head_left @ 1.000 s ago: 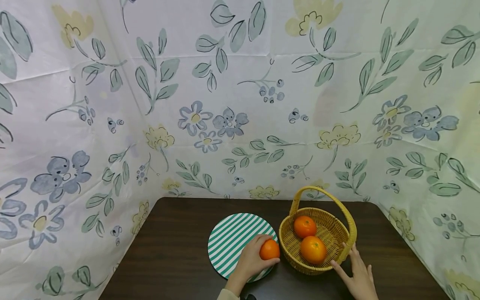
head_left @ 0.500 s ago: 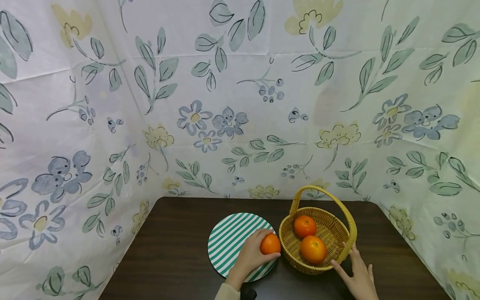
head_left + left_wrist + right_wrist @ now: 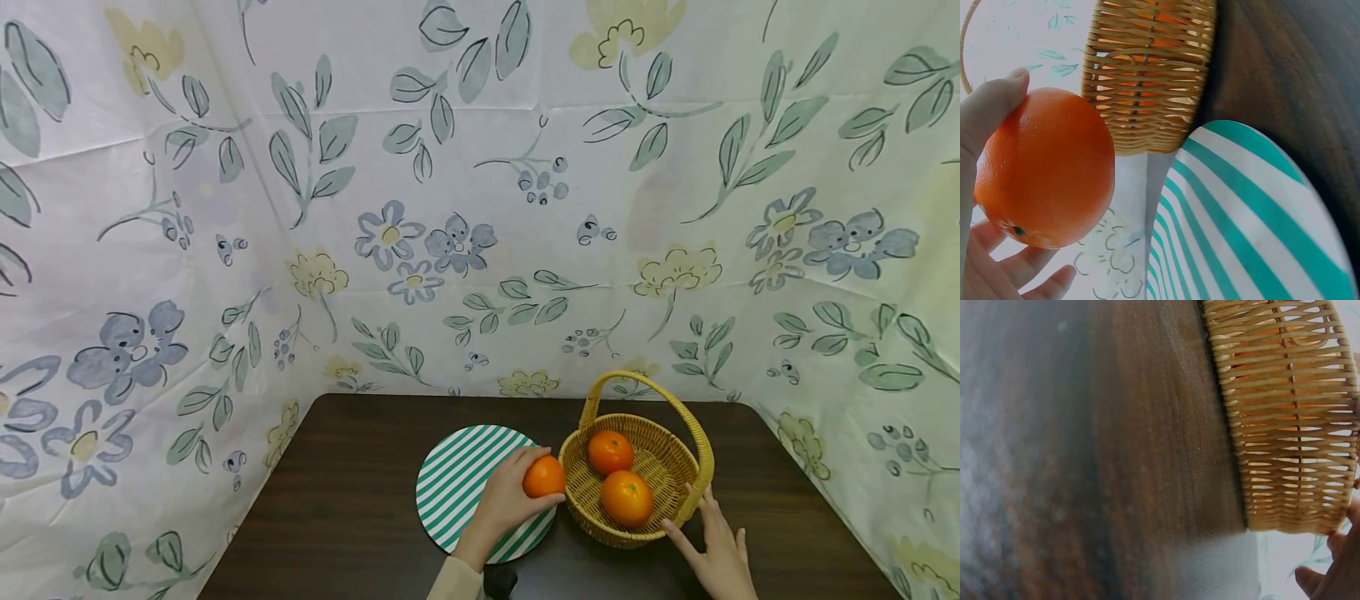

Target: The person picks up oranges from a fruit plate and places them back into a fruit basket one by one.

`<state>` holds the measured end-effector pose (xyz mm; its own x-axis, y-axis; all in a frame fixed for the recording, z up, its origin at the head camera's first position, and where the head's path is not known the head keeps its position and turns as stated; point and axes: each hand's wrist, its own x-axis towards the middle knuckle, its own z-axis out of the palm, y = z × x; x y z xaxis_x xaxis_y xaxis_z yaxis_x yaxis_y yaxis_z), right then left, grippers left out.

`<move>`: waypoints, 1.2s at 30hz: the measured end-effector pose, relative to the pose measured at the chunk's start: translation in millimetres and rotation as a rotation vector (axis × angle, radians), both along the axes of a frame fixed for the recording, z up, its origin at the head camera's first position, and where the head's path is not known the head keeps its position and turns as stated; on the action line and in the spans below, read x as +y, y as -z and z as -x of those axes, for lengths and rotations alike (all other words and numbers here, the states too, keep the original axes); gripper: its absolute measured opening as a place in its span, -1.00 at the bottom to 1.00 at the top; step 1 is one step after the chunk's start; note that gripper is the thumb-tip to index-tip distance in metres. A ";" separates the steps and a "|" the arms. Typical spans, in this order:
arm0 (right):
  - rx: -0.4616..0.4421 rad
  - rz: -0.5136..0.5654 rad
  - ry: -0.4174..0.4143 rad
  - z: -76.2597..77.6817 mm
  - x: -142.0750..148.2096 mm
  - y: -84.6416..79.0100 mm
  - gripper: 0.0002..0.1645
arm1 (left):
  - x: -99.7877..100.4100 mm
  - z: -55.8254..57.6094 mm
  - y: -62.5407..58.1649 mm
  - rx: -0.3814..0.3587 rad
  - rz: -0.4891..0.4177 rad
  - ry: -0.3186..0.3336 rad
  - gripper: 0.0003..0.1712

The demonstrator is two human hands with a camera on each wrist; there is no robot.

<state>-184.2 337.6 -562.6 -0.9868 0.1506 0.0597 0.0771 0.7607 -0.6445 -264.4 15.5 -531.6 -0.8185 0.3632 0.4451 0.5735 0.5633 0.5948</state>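
Note:
My left hand [image 3: 504,502] grips an orange [image 3: 544,476] between thumb and fingers, over the right side of a round green-and-white striped placemat [image 3: 457,483]. In the left wrist view the orange [image 3: 1054,169] fills the space beside the thumb, with the wicker basket [image 3: 1147,94] just beyond it. Two more oranges lie in the yellow wicker basket [image 3: 671,454], one behind the other. At the basket's right rim, by the foot of its handle, my right hand [image 3: 716,554] holds on with thumb and fingertips. The right wrist view shows only part of those fingers [image 3: 1335,569].
The dark wooden table [image 3: 345,492] carries the placemat and, close to its right, the basket. The basket's tall handle [image 3: 678,408] arches over its right half. Behind and at both sides hangs a floral cloth [image 3: 480,333].
My left hand has moved slightly away from me and to the right with the orange, closer to the basket. The right hand and the basket have stayed put.

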 end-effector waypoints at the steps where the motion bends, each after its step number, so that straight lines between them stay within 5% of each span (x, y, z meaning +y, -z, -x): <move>1: 0.000 0.001 0.000 -0.1 0.0 0.0 -0.02 | 0.7 0.4 -1.2 -0.003 0.003 -0.003 -0.27; 36: 0.006 0.019 -0.001 0.2 -0.3 0.7 -0.03 | 39.5 5.7 -35.6 0.041 0.049 0.073 -0.29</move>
